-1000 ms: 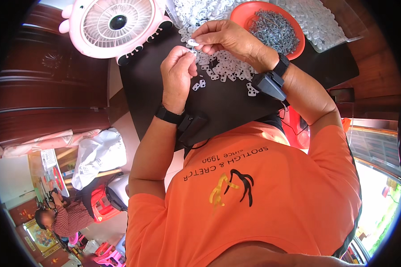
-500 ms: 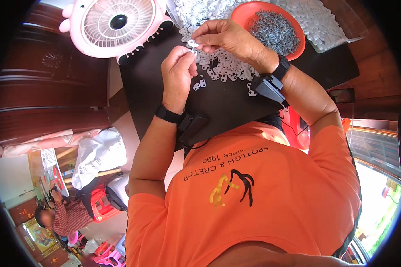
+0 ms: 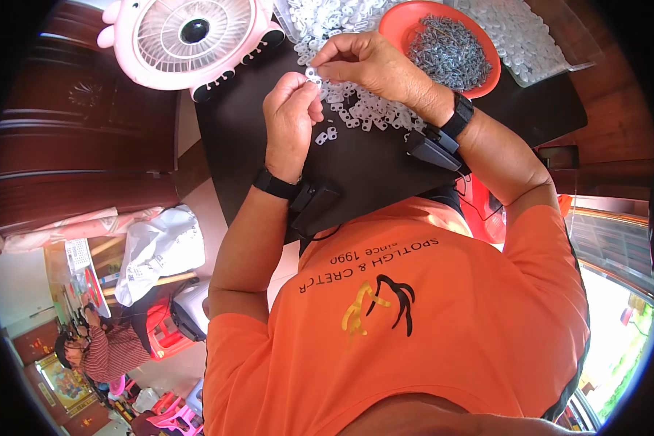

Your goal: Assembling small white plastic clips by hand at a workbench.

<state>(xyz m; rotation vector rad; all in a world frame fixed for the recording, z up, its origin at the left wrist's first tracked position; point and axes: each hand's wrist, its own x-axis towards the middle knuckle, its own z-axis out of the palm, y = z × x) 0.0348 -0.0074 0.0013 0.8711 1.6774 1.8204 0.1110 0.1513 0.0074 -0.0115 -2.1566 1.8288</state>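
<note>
Over the dark table (image 3: 363,167), my two hands meet fingertip to fingertip. My left hand (image 3: 292,105) pinches a small white plastic piece with a hole (image 3: 311,73) between thumb and forefinger. My right hand (image 3: 374,67) closes its thumb and fingertips on the same piece from the right; the fingers partly cover it. Beneath and beside the right hand lies a loose heap of similar white plastic pieces (image 3: 374,114). A few stray pieces (image 3: 327,136) rest just right of my left wrist. Dark devices are strapped to both wrists.
An orange-red bowl (image 3: 390,29) of small metal parts (image 3: 449,54) stands beyond my right hand. Clear containers of white pieces (image 3: 334,18) and translucent pieces (image 3: 516,36) sit at the back. A pink fan (image 3: 131,65) occupies the far left. Another person (image 3: 116,352) sits at lower left.
My right fingertips have shifted slightly, and the white piece between the hands has turned, its hole now facing up. My left hand stays almost in place.
</note>
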